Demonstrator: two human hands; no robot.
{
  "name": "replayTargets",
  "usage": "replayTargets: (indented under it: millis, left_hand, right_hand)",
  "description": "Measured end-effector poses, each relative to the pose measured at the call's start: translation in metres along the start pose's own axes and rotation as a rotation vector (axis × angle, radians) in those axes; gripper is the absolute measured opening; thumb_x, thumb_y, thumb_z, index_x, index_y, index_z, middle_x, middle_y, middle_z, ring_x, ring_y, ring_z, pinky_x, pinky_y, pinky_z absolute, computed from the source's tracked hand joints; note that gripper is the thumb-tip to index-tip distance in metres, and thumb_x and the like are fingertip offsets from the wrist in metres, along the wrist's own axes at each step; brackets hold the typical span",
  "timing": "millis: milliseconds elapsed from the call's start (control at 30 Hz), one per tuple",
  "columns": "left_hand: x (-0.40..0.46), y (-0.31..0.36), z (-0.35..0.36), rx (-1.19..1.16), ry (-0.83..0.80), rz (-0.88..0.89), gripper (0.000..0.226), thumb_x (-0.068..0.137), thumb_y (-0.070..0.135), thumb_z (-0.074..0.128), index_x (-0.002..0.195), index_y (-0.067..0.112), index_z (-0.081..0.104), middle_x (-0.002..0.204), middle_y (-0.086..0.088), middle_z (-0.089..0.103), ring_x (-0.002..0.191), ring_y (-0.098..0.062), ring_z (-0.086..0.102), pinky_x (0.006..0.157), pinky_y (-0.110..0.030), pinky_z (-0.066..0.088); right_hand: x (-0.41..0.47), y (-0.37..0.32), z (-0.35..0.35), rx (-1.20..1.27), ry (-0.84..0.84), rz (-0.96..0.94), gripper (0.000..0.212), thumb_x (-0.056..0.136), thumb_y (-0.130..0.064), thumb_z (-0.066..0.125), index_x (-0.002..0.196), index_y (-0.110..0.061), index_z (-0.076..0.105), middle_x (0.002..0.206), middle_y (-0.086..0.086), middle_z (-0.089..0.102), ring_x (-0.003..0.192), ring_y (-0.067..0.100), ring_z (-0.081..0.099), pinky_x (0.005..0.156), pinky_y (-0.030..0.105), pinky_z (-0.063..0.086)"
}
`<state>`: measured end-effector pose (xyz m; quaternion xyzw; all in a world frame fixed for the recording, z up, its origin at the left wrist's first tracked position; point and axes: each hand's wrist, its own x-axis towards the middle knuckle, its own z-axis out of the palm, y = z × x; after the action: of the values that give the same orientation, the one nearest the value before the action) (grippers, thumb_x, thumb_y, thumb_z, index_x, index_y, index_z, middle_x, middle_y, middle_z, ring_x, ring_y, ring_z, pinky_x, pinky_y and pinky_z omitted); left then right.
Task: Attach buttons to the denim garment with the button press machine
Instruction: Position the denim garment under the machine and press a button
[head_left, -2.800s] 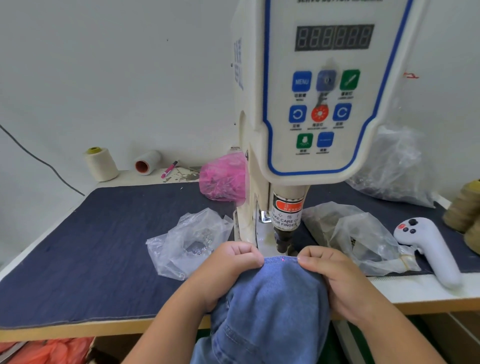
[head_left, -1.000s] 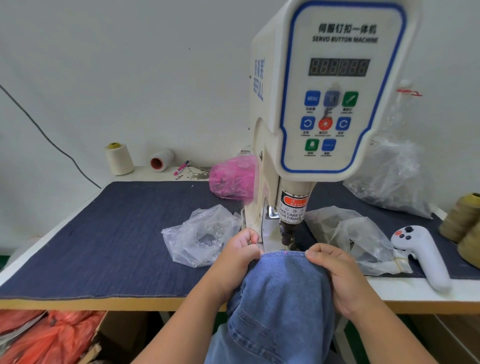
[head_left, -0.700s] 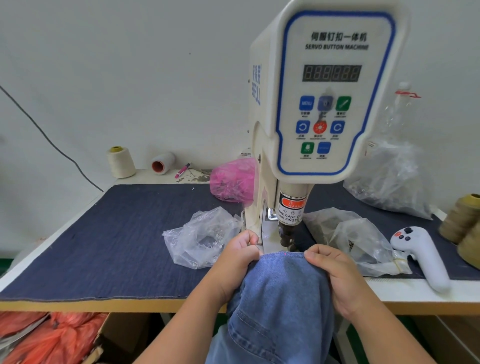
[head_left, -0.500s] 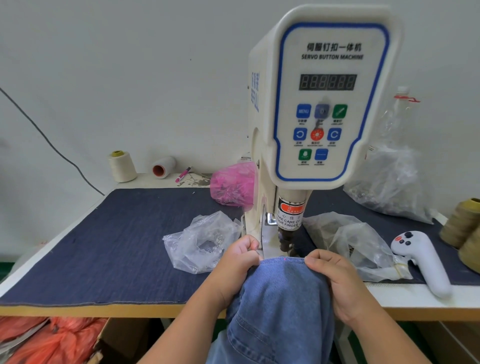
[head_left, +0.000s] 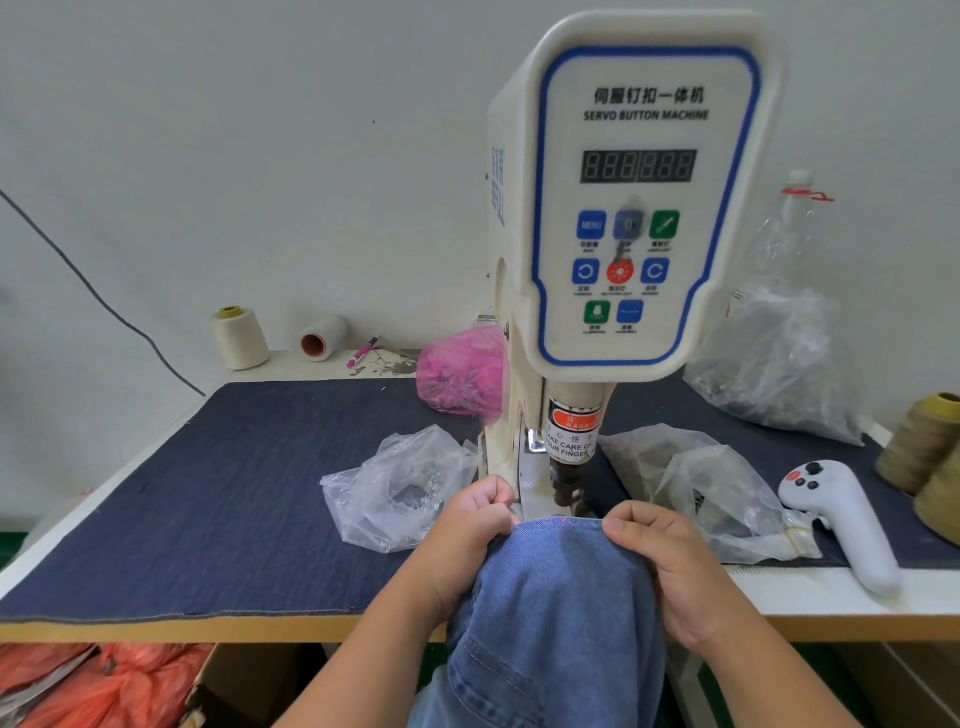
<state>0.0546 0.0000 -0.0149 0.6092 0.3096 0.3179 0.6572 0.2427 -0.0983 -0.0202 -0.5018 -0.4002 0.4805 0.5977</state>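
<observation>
A white servo button machine (head_left: 639, 208) stands at the table's middle, its press head (head_left: 569, 467) pointing down just beyond the cloth. The blue denim garment (head_left: 561, 597) is bunched up in front of it, its top edge with a small pink mark lying under the press head. My left hand (head_left: 467, 530) grips the denim's left edge with curled fingers. My right hand (head_left: 670, 566) pinches the right edge, thumb on top. No button shows; the die under the cloth is hidden.
A dark blue cloth mat (head_left: 234, 493) covers the table. Clear plastic bags (head_left: 400, 488) (head_left: 696, 483) lie on both sides of the machine, a pink bag (head_left: 460, 371) behind. A white handheld controller (head_left: 847, 519) lies right, thread cones (head_left: 240, 338) (head_left: 924, 447) at both ends.
The view has tilted up and drawn back, showing more of the machine's panel. Both hands keep their hold on the denim's edge under the press head; the cloth has hardly shifted.
</observation>
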Motion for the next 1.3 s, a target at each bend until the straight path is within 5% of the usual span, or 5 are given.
replayTargets:
  millis: [1300]
  left_hand:
    - [-0.001, 0.0009, -0.0004, -0.07, 0.013, -0.036, 0.026, 0.065, 0.003, 0.049, 0.061, 0.026, 0.037, 0.06, 0.002, 0.03, 0.053, -0.009, 0.025, 0.046, -0.022, 0.021]
  right_hand:
    - [0.0018, 0.0009, -0.0005, 0.022, -0.005, 0.031, 0.017, 0.073, -0.023, 0.069, 0.06, -0.015, 0.064, 0.065, 0.003, 0.057, 0.065, 0.012, 0.053, 0.069, 0.033, 0.041]
